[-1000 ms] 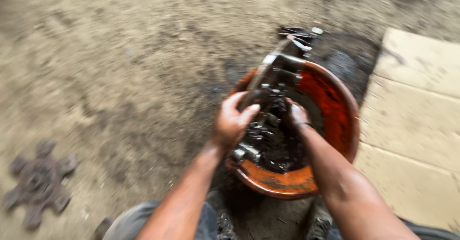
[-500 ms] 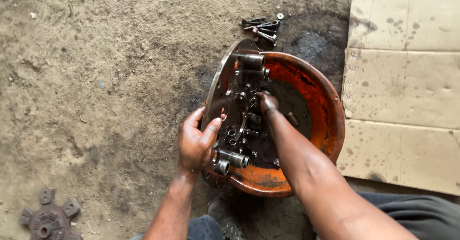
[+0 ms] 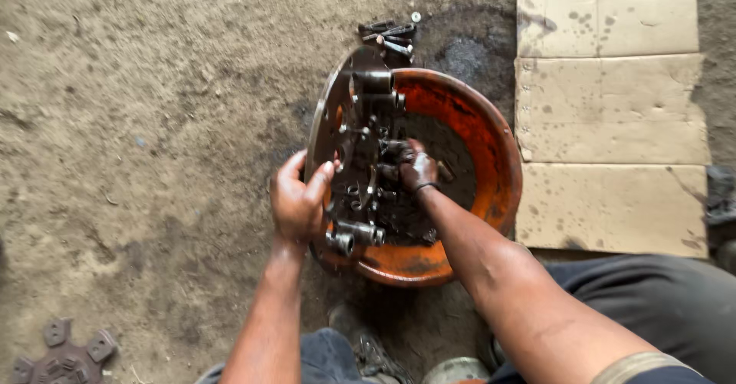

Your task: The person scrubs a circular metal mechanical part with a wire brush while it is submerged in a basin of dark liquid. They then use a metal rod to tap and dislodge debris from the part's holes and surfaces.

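Left hand (image 3: 297, 200): clasps the rim of the round greasy steel clutch plate (image 3: 360, 146), propping it on edge.
Right hand (image 3: 414, 168): fingers closed on a dark oily fitting at the plate's centre.
Plate: stands inside the orange metal basin (image 3: 491, 146).
Progress: loose grey bolts (image 3: 389, 35) beyond the hands; levers still mounted.
Right of hands: flat cardboard sheets (image 3: 613, 116).

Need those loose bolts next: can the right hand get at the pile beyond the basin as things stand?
Probably yes. The right hand is down among the plate assembly's parts, but the bolts lie uncovered on the dirt beyond the orange basin.
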